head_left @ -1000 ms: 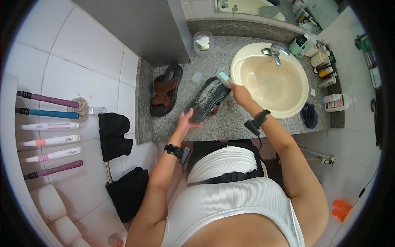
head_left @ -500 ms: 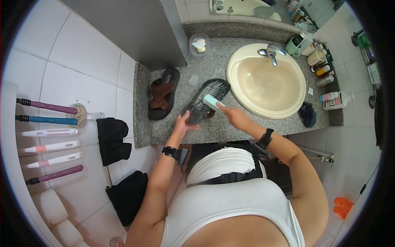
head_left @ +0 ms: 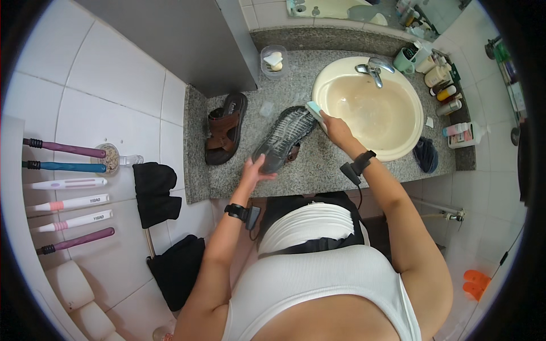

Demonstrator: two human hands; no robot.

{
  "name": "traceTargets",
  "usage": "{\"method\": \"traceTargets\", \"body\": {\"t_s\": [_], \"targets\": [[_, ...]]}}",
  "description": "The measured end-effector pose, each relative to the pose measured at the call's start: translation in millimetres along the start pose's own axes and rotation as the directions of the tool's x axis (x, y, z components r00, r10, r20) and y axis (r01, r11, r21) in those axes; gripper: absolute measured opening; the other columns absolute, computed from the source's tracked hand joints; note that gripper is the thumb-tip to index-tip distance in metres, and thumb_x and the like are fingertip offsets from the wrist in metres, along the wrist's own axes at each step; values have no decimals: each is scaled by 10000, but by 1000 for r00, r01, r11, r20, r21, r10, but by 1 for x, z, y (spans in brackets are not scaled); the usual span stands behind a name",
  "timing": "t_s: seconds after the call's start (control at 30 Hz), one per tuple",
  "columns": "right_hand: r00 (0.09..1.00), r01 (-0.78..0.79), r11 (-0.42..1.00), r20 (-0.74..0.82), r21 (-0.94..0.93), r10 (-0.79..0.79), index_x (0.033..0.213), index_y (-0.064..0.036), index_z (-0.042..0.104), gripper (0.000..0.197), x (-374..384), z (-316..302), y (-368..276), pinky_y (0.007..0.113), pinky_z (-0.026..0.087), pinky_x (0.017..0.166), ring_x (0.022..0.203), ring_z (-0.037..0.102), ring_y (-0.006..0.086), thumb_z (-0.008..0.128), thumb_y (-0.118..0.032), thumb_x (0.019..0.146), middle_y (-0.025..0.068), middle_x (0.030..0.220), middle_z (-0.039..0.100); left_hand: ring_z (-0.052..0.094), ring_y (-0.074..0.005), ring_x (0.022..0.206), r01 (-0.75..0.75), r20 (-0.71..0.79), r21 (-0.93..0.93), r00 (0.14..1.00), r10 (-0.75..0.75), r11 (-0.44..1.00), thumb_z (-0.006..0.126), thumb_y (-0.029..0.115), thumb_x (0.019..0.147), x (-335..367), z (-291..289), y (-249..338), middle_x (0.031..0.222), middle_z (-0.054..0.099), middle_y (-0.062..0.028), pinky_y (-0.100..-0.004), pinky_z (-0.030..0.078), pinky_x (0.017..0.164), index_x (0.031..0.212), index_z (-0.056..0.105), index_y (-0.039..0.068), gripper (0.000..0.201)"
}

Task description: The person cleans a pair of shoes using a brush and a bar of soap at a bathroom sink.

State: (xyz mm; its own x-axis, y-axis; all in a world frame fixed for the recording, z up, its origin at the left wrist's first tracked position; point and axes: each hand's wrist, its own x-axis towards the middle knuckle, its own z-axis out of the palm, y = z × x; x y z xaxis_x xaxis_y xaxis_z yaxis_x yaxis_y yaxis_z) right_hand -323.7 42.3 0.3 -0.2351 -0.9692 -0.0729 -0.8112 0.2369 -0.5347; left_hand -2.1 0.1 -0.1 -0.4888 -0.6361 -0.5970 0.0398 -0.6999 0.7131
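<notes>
A dark sandal (head_left: 285,136) lies sole up on the grey stone counter (head_left: 233,184), its ridged sole streaked with whitish suds. Part of its brown strap shows beneath it. My left hand (head_left: 257,170) grips the sandal's near end, thumb on the sole. My right hand (head_left: 338,131) is closed on a pale mint scrubbing brush (head_left: 314,111), pressed against the sole's far end beside the basin's rim. Its bristles are hidden from here. The other brown sandal (head_left: 226,129) rests right side up at the left of the counter.
A cream basin (head_left: 375,111) with a chrome faucet (head_left: 375,71) is set in the counter. A clear soap dish (head_left: 274,61) stands at the back. Several bottles (head_left: 441,85) line the right side, near a dark blue cloth (head_left: 425,156). A grey partition (head_left: 193,40) rises at back left.
My right hand has slid the brush from the middle of the sole toward its far right end. More suds cover the sole. My left hand keeps its hold.
</notes>
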Motion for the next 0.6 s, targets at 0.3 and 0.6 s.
{"method": "traceTargets", "body": {"t_s": [0.3,0.6], "targets": [[993,92,990,-59,-106,-99,1276,-105,550,352,18,5,6,487,493,618,671,634,394,387,-179,974,222,693,627,688,-297,689,-24,15,129,1000,22,991,570,290,945,-9,12,-2,990,639,-199,-368,609,537,1294,367,-3,499],[992,63,998,113,4,-63,1380,-225,476,417,18,14,-22,457,487,667,724,636,395,445,-162,969,240,811,644,688,-325,744,-35,12,153,999,33,988,596,244,927,-5,-1,-15,1130,586,-207,-385,604,519,1363,311,-1,576]]}}
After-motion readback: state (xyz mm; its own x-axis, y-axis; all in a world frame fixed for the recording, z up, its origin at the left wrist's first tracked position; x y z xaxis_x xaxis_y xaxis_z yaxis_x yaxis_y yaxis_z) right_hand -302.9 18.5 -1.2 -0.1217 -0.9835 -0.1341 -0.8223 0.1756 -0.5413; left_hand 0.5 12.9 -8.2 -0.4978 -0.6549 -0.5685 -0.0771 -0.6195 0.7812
